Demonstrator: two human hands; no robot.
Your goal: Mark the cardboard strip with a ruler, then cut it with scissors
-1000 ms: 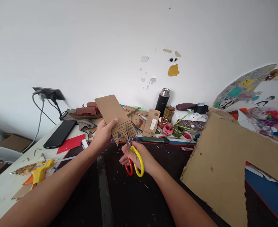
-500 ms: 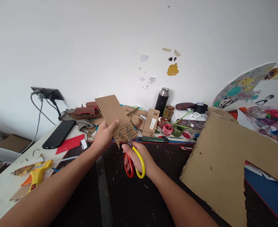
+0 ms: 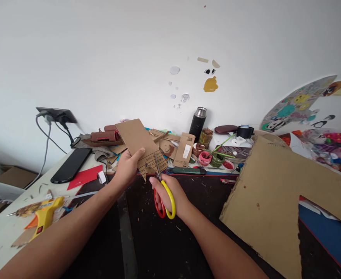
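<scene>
My left hand (image 3: 129, 164) is closed on a piece of brown cardboard (image 3: 136, 136), with the thumb on top and the fingers hidden beneath. Its lower part carries printed characters and has a ragged, cut edge. In my right hand (image 3: 172, 193) is a pair of scissors (image 3: 170, 203) with one red and one yellow handle. Their blades point up and away from me and lie at the printed part of the cardboard. Both pieces are held above the dark work mat (image 3: 158, 248).
A metal ruler (image 3: 127, 236) lies on the mat. Left are a yellow glue gun (image 3: 45, 217), red paper (image 3: 84, 177) and a black phone (image 3: 71, 165). A large cardboard sheet (image 3: 263, 209) fills the right. Behind stand paint jars (image 3: 205, 157), a black flask (image 3: 197, 124) and a green cutter (image 3: 187, 170).
The scissor handles have come closer together, and the blades have closed somewhat on the cardboard. My left hand keeps its hold. The whole view has shifted slightly.
</scene>
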